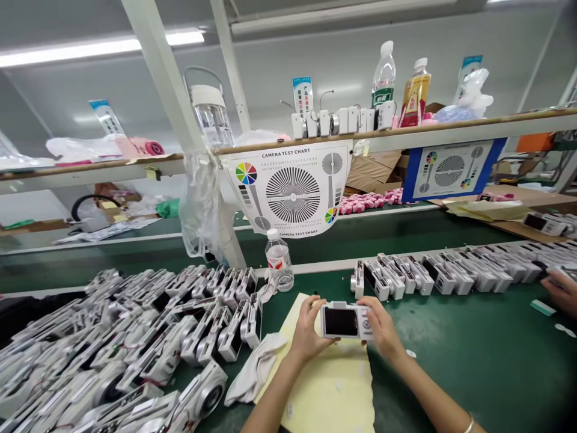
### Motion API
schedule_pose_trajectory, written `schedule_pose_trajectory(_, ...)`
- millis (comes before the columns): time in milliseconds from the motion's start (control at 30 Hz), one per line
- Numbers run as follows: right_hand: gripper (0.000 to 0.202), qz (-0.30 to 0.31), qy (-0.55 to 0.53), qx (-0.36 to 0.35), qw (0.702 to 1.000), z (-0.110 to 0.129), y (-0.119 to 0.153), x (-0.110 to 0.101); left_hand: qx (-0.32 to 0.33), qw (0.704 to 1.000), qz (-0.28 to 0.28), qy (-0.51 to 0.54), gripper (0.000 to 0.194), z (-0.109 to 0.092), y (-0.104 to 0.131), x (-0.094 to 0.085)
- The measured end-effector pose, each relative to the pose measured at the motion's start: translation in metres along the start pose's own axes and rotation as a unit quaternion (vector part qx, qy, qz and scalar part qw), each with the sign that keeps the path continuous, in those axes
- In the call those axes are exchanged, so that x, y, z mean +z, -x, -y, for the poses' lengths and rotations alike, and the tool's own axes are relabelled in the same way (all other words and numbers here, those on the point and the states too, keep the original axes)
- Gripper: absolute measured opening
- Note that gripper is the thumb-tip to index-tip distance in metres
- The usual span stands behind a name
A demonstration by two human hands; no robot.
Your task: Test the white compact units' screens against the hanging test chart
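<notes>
A white camera [341, 322] is held level above a yellow sheet [336, 385], its dark screen and round button pad facing me. My left hand [310, 329] grips its left end, fingers at the top corner and thumb along the bottom. On its right end, by the buttons, my right hand [380, 328] is closed around the body. The screen is black. A white cloth [259, 370] lies at the sheet's left edge. Beyond the camera, a printed test chart [293, 192] hangs from the shelf.
Many white cameras [157, 337] crowd the left of the green table [451, 349]; a row of them [446, 273] runs along the back right. A water bottle [279, 261] stands behind the sheet. Another person's hand [561, 291] is at the far right.
</notes>
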State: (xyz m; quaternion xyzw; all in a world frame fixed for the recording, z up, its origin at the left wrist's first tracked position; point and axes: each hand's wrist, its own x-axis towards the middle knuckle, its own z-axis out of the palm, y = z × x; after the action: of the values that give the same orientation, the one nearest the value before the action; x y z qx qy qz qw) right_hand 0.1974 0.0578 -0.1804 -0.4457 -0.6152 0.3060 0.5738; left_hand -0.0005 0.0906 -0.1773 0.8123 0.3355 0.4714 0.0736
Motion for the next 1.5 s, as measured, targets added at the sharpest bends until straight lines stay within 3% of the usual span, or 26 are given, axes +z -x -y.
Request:
schedule_pose_trajectory(133, 0.029, -0.010, 0.075, -0.056, 0.996, -0.018, 0.000, -0.004, 0.012, 1.000, -0.013, -0.007, 0.062, 0.001, 0.012, 0.017)
schedule_pose_trajectory(333, 0.022, 0.036, 0.108, -0.081, 0.990, -0.013, 0.008, -0.006, 0.029, 0.999, -0.021, -0.016, 0.058, 0.001, 0.020, 0.014)
schedule_pose_trajectory(667, 0.024, 0.031, 0.118, -0.062, 0.991, -0.005, 0.008, -0.001, 0.048, 0.999, 0.001, -0.019, 0.059, -0.003, 0.019, 0.010)
schedule_pose_trajectory(1133, 0.016, 0.020, 0.102, -0.020, 0.994, -0.013, 0.008, 0.002, 0.040, 0.998, 0.020, -0.038, 0.055, -0.007, 0.015, 0.007)
schedule_pose_trajectory(1500, 0.038, 0.002, 0.089, -0.020, 0.996, -0.021, 0.008, -0.001, 0.033, 0.999, 0.010, -0.042, 0.058, -0.006, 0.019, 0.011)
